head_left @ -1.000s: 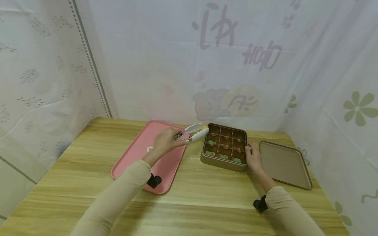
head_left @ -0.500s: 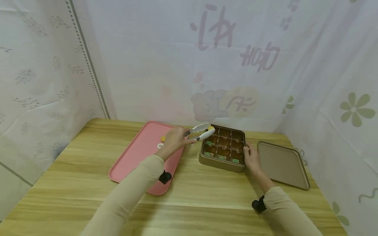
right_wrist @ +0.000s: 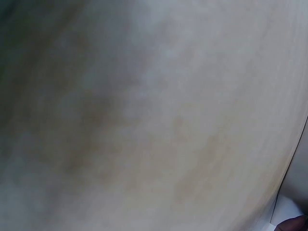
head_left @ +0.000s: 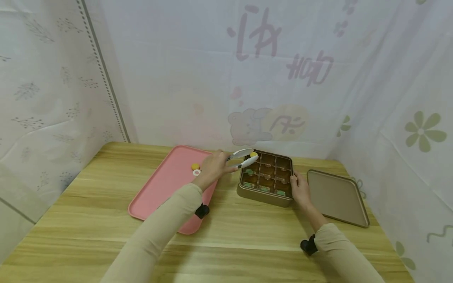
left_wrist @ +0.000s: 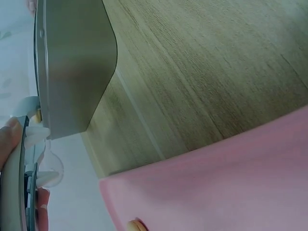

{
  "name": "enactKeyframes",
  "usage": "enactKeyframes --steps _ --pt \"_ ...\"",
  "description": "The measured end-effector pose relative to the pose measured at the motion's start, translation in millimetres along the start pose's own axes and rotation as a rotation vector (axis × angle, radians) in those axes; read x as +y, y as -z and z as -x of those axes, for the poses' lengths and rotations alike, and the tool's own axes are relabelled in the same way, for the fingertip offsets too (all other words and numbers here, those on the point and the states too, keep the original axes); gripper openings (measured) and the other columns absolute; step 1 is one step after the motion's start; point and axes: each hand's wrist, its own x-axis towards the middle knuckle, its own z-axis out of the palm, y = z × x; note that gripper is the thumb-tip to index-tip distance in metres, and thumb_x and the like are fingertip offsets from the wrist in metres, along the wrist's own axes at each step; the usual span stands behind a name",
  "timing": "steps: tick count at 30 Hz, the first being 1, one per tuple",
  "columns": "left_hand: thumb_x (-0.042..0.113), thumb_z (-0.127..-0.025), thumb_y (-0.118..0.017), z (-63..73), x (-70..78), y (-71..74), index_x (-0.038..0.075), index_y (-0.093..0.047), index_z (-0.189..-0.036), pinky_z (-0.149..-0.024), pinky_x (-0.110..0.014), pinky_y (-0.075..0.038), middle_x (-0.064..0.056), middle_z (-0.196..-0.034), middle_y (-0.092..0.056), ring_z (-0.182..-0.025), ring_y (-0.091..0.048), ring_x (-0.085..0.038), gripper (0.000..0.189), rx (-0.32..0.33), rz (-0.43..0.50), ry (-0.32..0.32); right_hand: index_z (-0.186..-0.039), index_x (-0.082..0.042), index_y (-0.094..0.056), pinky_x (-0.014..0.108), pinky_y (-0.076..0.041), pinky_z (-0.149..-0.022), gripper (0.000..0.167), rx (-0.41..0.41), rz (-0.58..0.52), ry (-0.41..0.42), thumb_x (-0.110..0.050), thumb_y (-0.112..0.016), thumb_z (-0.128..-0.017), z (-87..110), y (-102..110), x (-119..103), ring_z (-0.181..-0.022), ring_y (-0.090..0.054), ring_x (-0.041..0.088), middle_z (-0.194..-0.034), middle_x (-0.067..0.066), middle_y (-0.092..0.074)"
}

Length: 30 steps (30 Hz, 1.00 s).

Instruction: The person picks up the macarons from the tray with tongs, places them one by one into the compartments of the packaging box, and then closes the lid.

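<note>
My left hand (head_left: 213, 169) holds metal tongs with white tips (head_left: 250, 161). Between those tips sits a small round yellow piece (head_left: 253, 155), cookie-like, over the back left compartment of a bronze tin box (head_left: 263, 196). Inside the tin is a brown divided insert, with green showing in several compartments along the front and left. My right hand (head_left: 300, 189) grips the tin's right wall, thumb at the rim. In the left wrist view the tongs (left_wrist: 30, 144) reach the edge of the tin (left_wrist: 79, 67). Blur fills most of the right wrist view.
A pink tray (head_left: 159, 192) lies left of the tin, bearing another yellow piece (head_left: 195, 166) and a small white ring (head_left: 196, 172). The flat bronze lid (head_left: 336, 196) lies to the tin's right. Printed cloth (head_left: 184, 78) hangs behind the wooden table (head_left: 244, 239).
My left hand has moved right with the tongs, bringing the yellow piece over the tin's back left corner. The pieces on the tray have come into view. My right hand stays on the tin.
</note>
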Motion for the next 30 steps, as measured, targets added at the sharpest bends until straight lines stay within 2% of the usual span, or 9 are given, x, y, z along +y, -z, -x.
enactKeyframes --steps 1,6,17,21,26,30 --pt "0.043 -0.076 -0.076 -0.1 0.8 0.1 0.014 -0.067 -0.096 -0.052 -0.031 -0.036 -0.004 -0.08 -0.055 -0.067 -0.047 -0.017 0.036 0.003 -0.009 -0.005 -0.143 0.008 -0.029 0.059 -0.034 -0.097 0.054 -0.018 -0.002 -0.028 -0.03 -0.031 -0.104 0.1 0.7 -2.0 -0.121 -0.039 0.048 -0.141 0.031 -0.033" --pt "0.042 -0.075 -0.077 0.1 3.8 1.1 0.012 -0.068 -0.1 -0.052 -0.03 -0.038 -0.004 -0.079 -0.055 -0.065 -0.048 -0.017 0.039 0.021 -0.035 -0.03 -0.144 0.007 -0.027 0.056 -0.034 -0.099 0.05 -0.038 0.024 -0.073 -0.024 -0.029 -0.104 -0.8 1.3 -5.7 -0.123 -0.039 0.045 -0.143 0.029 -0.032" --pt "0.044 -0.074 -0.077 1.7 3.2 -1.6 0.011 -0.069 -0.107 -0.053 -0.031 -0.041 -0.004 -0.08 -0.057 -0.065 -0.051 -0.017 0.046 0.037 -0.06 -0.052 -0.144 0.007 -0.025 0.055 -0.034 -0.099 0.05 -0.044 0.033 -0.076 -0.022 -0.028 -0.104 -2.2 0.9 -3.4 -0.124 -0.038 0.045 -0.145 0.029 -0.03" --pt "0.043 -0.074 -0.077 5.9 -2.2 -2.0 0.012 -0.068 -0.097 -0.053 -0.03 -0.038 -0.004 -0.079 -0.057 -0.065 -0.05 -0.017 0.04 0.034 -0.016 -0.045 -0.144 0.007 -0.025 0.055 -0.034 -0.098 0.05 -0.043 0.024 -0.081 -0.023 -0.029 -0.104 -1.5 0.3 -3.8 -0.124 -0.038 0.045 -0.145 0.029 -0.03" --pt "0.042 -0.075 -0.077 17.2 -14.4 0.9 0.012 -0.062 -0.08 -0.051 -0.027 -0.03 -0.001 -0.071 -0.05 -0.063 -0.042 -0.015 0.034 0.051 0.05 -0.047 -0.144 0.007 -0.025 0.057 -0.033 -0.1 0.05 -0.041 0.019 -0.083 -0.023 -0.028 -0.104 -0.6 0.9 -3.9 -0.125 -0.036 0.046 -0.145 0.029 -0.03" --pt "0.042 -0.074 -0.078 29.9 -26.3 5.8 0.013 -0.064 -0.085 -0.051 -0.026 -0.028 0.0 -0.071 -0.048 -0.063 -0.039 -0.014 0.034 0.061 0.085 -0.017 -0.145 0.007 -0.025 0.056 -0.032 -0.101 0.05 -0.045 0.016 -0.085 -0.022 -0.029 -0.104 -1.9 1.5 -3.1 -0.126 -0.036 0.045 -0.144 0.029 -0.03"
